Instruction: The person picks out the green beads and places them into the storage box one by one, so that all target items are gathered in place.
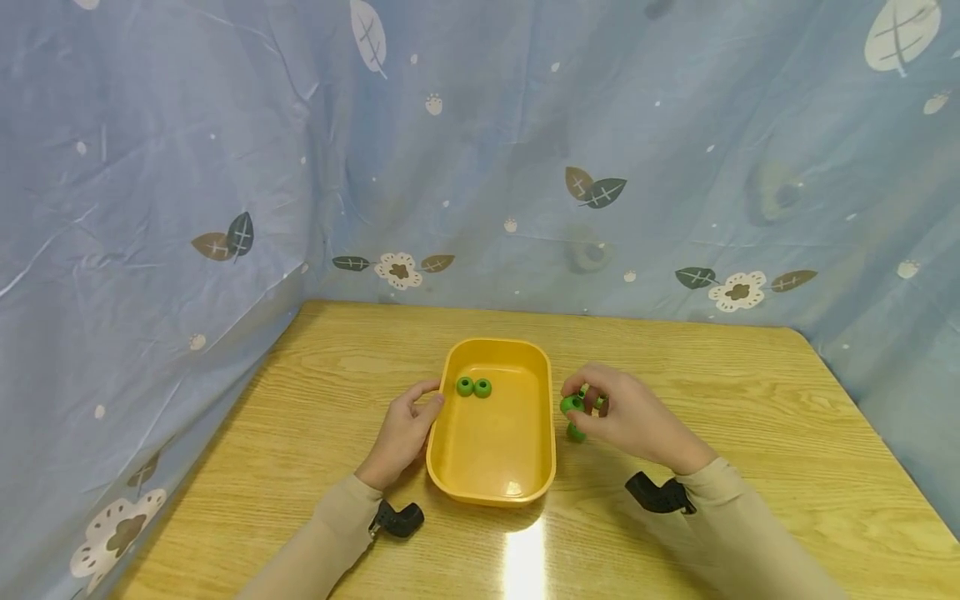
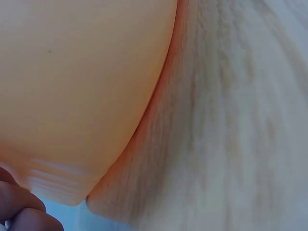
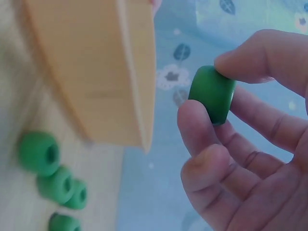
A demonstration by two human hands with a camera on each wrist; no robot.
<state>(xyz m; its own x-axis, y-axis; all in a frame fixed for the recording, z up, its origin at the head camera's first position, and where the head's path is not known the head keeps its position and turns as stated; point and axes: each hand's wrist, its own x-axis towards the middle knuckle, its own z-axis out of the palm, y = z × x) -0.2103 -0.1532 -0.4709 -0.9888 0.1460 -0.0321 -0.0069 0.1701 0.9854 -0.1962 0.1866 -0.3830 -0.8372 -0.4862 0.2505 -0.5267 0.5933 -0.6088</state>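
A yellow rectangular tray [image 1: 491, 454] with rounded corners stands on the table. Two green beads [image 1: 474, 387] with holes sit side by side inside it, toward the far left. My left hand [image 1: 401, 433] holds the tray's left rim, thumb over the edge; only its fingertips appear in the left wrist view's corner. Just right of the tray, my right hand [image 1: 618, 412] pinches a green bead [image 3: 211, 94] between thumb and fingers, above the table. Several more green beads [image 3: 39, 153] lie on the table beside the tray, partly hidden by the right hand in the head view.
The wooden table [image 1: 360, 350] extends around the tray on every side. A blue curtain [image 1: 480, 167] with leaf and flower prints hangs behind it and along the left. A black wrist camera [image 1: 660, 492] is strapped at the right sleeve, another [image 1: 399, 520] at the left.
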